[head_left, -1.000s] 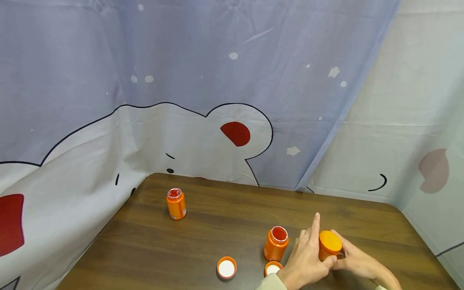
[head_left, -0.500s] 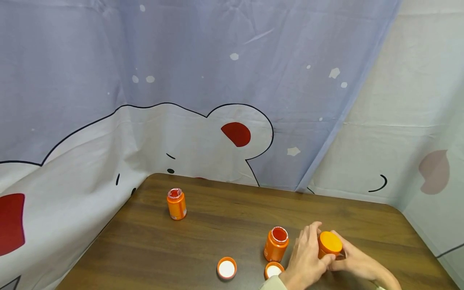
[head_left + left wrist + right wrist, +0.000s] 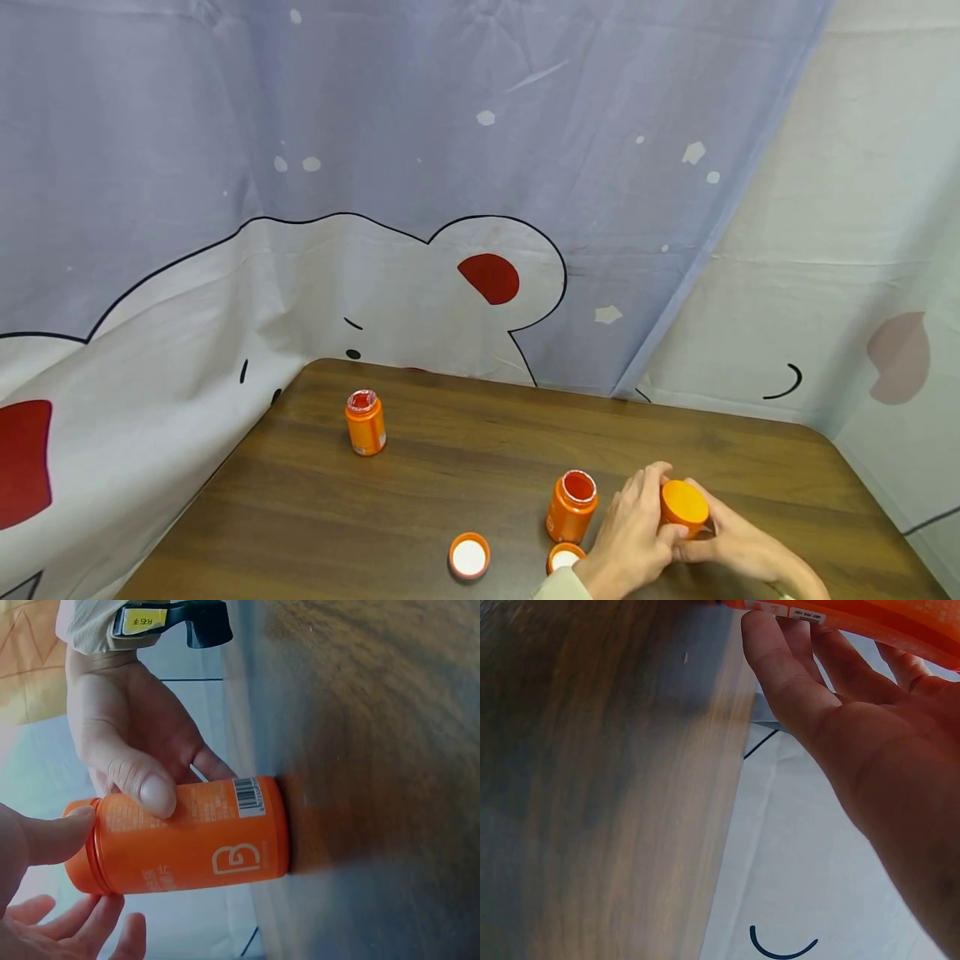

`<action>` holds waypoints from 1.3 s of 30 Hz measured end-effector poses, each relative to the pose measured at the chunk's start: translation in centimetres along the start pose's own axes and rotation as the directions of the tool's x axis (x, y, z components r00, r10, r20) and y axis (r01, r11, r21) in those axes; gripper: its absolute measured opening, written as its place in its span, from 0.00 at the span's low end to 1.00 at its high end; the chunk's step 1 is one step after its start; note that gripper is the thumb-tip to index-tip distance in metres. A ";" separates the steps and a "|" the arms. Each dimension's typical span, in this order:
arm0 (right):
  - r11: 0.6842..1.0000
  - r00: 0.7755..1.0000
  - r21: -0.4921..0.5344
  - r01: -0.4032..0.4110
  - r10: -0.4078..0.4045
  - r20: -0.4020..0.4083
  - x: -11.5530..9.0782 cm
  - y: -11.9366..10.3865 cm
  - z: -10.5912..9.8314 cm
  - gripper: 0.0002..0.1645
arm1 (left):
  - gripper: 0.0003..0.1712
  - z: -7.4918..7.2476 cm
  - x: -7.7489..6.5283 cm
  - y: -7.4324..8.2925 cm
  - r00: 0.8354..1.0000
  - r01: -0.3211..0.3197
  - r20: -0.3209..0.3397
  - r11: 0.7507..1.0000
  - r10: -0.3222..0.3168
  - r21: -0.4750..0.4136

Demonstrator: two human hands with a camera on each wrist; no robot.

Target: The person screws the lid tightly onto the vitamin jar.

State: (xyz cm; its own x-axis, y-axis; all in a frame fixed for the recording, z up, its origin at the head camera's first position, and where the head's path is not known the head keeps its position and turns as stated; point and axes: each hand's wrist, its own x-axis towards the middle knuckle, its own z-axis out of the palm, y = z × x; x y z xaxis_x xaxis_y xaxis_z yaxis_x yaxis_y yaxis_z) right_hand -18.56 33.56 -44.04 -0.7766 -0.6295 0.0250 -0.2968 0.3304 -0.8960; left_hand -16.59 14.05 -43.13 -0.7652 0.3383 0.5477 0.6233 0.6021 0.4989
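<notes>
An orange bottle [image 3: 187, 836] with white print and a barcode stands upright on the wooden table at the right. Its orange screw cap [image 3: 685, 502] is on. My left hand [image 3: 628, 533] pinches the cap between the thumb and fingers, as the left wrist view shows. From the other side my right hand [image 3: 742, 537] grips the bottle's body, its thumb [image 3: 156, 793] lying across the label. In the right wrist view the right hand's fingers [image 3: 780, 667] lie against the bottle near its base. The head view hides much of the bottle's body behind both hands.
Just left of my left hand stands an uncapped orange bottle [image 3: 570, 512]; another open one [image 3: 366, 425] is farther back left. Two loose caps, one [image 3: 468, 556] at the front and one [image 3: 564, 557] by my left wrist, lie white inside up. A printed curtain [image 3: 405, 167] borders the table.
My left index finger pointed straight up a second ago; it has since bent down toward the cap. The right hand and the bottle look almost unmoved.
</notes>
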 end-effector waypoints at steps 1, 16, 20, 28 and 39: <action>1.000 1.000 -0.005 0.008 -0.008 -0.001 0.0 0.1 0.0 0.32 | 0.38 0.0 0.0 0.0 1.000 -0.007 0.009 1.000 0.007 0.002; 0.984 0.986 -0.083 -0.156 0.150 -0.071 -0.7 -0.3 0.1 0.47 | 0.48 0.1 -0.3 0.0 0.996 0.006 0.084 1.000 -0.006 0.001; 0.972 0.977 -0.128 -0.195 0.182 -0.108 -0.7 -0.8 0.0 0.56 | 0.44 0.7 -0.3 0.0 1.000 0.027 -0.014 0.999 -0.028 -0.032; 0.994 0.994 -0.024 -0.104 0.103 -0.040 -0.2 -0.6 -0.2 0.43 | 0.38 1.1 -0.1 -0.2 0.994 0.001 -0.107 0.999 -0.006 -0.048; 0.999 0.999 -0.029 -0.021 0.020 -0.025 -0.1 -0.5 0.1 0.35 | 0.35 0.4 -0.1 -0.2 1.000 -0.017 -0.014 0.999 0.016 -0.033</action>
State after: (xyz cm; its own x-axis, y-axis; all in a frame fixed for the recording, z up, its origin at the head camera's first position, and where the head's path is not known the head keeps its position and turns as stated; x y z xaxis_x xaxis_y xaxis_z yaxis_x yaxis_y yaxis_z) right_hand -18.26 33.37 -43.70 -0.7959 -0.6051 0.0178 -0.2961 0.3635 -0.8833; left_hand -16.69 14.21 -43.58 -0.7526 0.3380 0.5652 0.6410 0.5725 0.5112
